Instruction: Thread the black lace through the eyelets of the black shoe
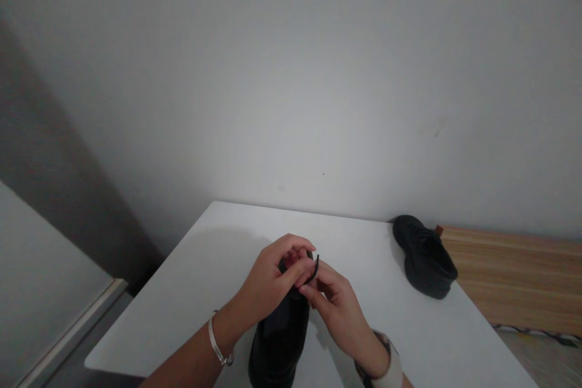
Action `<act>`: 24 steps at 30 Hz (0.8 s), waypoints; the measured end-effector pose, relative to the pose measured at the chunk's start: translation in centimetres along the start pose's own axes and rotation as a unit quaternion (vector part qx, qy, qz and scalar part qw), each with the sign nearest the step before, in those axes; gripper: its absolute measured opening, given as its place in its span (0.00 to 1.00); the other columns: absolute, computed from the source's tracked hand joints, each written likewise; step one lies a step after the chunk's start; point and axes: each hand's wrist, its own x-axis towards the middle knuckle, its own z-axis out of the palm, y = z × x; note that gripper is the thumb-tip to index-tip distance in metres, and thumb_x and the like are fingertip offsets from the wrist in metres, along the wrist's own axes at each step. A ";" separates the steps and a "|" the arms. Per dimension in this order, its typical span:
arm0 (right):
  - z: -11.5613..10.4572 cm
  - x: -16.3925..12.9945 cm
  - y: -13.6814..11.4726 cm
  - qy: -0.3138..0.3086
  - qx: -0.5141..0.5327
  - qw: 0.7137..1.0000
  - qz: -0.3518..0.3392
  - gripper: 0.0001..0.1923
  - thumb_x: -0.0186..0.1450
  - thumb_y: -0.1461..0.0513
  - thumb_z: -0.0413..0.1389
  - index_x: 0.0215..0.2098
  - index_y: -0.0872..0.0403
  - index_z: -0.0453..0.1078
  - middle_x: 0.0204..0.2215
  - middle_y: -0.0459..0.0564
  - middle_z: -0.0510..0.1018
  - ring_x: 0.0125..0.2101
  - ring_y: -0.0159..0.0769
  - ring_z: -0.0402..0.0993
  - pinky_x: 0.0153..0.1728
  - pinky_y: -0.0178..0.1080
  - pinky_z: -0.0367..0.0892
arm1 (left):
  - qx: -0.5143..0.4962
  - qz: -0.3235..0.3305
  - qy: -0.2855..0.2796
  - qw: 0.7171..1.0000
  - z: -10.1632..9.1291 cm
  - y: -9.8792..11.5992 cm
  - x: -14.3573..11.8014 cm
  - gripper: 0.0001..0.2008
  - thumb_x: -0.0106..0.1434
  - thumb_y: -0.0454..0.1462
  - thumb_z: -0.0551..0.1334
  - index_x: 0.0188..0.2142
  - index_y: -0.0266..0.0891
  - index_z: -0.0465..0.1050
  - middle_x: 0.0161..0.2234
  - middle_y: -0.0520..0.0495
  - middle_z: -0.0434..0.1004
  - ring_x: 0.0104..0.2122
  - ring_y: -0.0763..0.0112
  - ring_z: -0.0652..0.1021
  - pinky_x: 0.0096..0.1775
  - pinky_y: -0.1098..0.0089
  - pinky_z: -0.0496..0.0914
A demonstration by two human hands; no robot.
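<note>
A black shoe [279, 339] stands on the white table at the bottom middle, its toe end nearest me. Both hands meet over its upper part and hide the lacing. My left hand [268, 279] is closed, thumb and fingers pinching a thin black shoelace [316, 268] whose short end sticks up between the hands. From the right, my right hand [337, 306] also closes on the lace, its thumb and forefinger touching the left fingertips. Just how the lace runs between the fingers is hidden.
Another black lace-up shoe [425, 257] sits at the right edge of the white table [200, 267]. A plain grey wall [291, 85] rises behind. Beyond the table's right side is a wood-grain surface [513, 273]; a pale ledge [77, 330] lies at lower left.
</note>
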 end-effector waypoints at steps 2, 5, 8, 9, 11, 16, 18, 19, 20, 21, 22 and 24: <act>-0.3 0.0 0.3 0.024 0.018 0.999 0.015 0.04 0.64 0.62 0.60 0.32 0.53 0.76 0.28 0.44 0.71 0.27 0.31 0.66 0.28 0.34 0.62 | 0.008 -0.021 -0.030 0.999 -1.1 -1.4 -0.4 0.08 0.65 0.36 0.62 0.44 0.41 0.75 0.33 0.51 0.76 0.33 0.69 0.73 0.38 0.68 0.66; -0.4 0.1 0.6 0.051 0.043 0.997 0.027 0.04 0.63 0.61 0.61 0.33 0.52 0.78 0.28 0.44 0.71 0.23 0.29 0.67 0.23 0.33 0.62 | 0.066 -0.008 -0.103 0.993 -2.5 -3.4 -1.4 0.05 0.61 0.38 0.68 0.38 0.42 0.79 0.35 0.49 0.79 0.38 0.65 0.75 0.43 0.67 0.66; 0.0 0.4 0.8 0.068 0.071 0.995 0.031 0.06 0.62 0.59 0.62 0.32 0.53 0.78 0.27 0.44 0.70 0.21 0.28 0.69 0.20 0.32 0.63 | 0.084 0.008 -0.114 0.990 -2.8 -4.3 -2.3 0.04 0.64 0.37 0.66 0.37 0.42 0.80 0.36 0.49 0.81 0.40 0.65 0.76 0.45 0.67 0.66; 0.1 0.5 0.8 0.076 0.077 0.994 0.033 0.06 0.62 0.58 0.63 0.32 0.53 0.78 0.26 0.43 0.70 0.21 0.28 0.69 0.20 0.31 0.63 | 0.086 0.007 -0.100 0.991 -2.6 -4.3 -2.4 0.05 0.65 0.37 0.64 0.36 0.42 0.80 0.36 0.49 0.80 0.40 0.66 0.76 0.45 0.67 0.66; 0.2 0.7 0.9 0.090 0.081 0.992 0.038 0.06 0.61 0.58 0.63 0.33 0.53 0.78 0.24 0.42 0.70 0.21 0.29 0.69 0.20 0.31 0.64 | 0.088 -0.006 -0.073 0.993 -2.0 -4.3 -2.5 0.06 0.66 0.36 0.63 0.35 0.42 0.79 0.34 0.49 0.79 0.38 0.66 0.76 0.43 0.68 0.67; -0.2 0.9 0.8 0.115 0.084 0.989 0.041 0.09 0.60 0.56 0.65 0.33 0.53 0.77 0.23 0.44 0.74 0.22 0.29 0.71 0.23 0.31 0.68 | 0.069 -0.042 -0.036 0.996 -0.3 -4.6 -2.3 0.05 0.61 0.36 0.65 0.37 0.41 0.79 0.33 0.49 0.77 0.35 0.67 0.76 0.39 0.69 0.67; -0.4 0.7 0.8 0.133 0.095 0.986 0.043 0.11 0.60 0.56 0.66 0.38 0.53 0.76 0.23 0.43 0.75 0.22 0.30 0.73 0.25 0.32 0.69 | 0.044 -0.053 -0.003 0.998 0.3 -4.9 -2.2 0.05 0.62 0.37 0.63 0.32 0.40 0.78 0.31 0.48 0.77 0.34 0.66 0.76 0.39 0.69 0.67; -0.5 0.6 0.7 0.145 0.101 0.983 0.044 0.13 0.60 0.55 0.66 0.40 0.52 0.74 0.23 0.42 0.75 0.23 0.31 0.74 0.27 0.32 0.70 | 0.020 -0.067 0.015 0.997 0.7 -5.0 -2.1 0.07 0.62 0.39 0.63 0.31 0.39 0.77 0.30 0.48 0.78 0.34 0.66 0.76 0.39 0.69 0.67; -0.5 0.5 0.7 0.157 0.109 0.981 0.045 0.15 0.60 0.55 0.67 0.41 0.51 0.72 0.23 0.42 0.76 0.24 0.31 0.76 0.28 0.32 0.71 | -0.005 -0.086 0.030 0.996 1.0 -5.1 -2.0 0.08 0.63 0.40 0.62 0.31 0.39 0.76 0.30 0.48 0.78 0.33 0.66 0.76 0.39 0.69 0.67; -0.5 0.3 0.7 0.165 0.119 0.978 0.046 0.16 0.59 0.55 0.67 0.41 0.50 0.71 0.23 0.42 0.77 0.24 0.32 0.77 0.29 0.32 0.72 | -0.026 -0.103 0.042 0.993 1.4 -5.1 -1.9 0.10 0.64 0.41 0.61 0.30 0.39 0.76 0.29 0.48 0.79 0.32 0.66 0.76 0.38 0.69 0.67; -0.5 0.1 0.7 0.168 0.129 0.976 0.048 0.17 0.59 0.54 0.68 0.41 0.50 0.70 0.25 0.43 0.78 0.25 0.32 0.78 0.30 0.33 0.73 | -0.043 -0.115 0.047 0.991 1.7 -5.0 -1.7 0.11 0.65 0.42 0.60 0.30 0.38 0.75 0.28 0.48 0.79 0.31 0.66 0.77 0.38 0.69 0.68; -0.3 -0.4 0.8 0.161 0.142 0.975 0.056 0.17 0.58 0.53 0.69 0.39 0.51 0.70 0.28 0.46 0.81 0.26 0.34 0.80 0.33 0.35 0.75 | -0.063 -0.126 0.048 0.989 2.3 -4.8 -1.5 0.12 0.64 0.42 0.61 0.29 0.38 0.75 0.27 0.48 0.79 0.30 0.66 0.77 0.37 0.69 0.69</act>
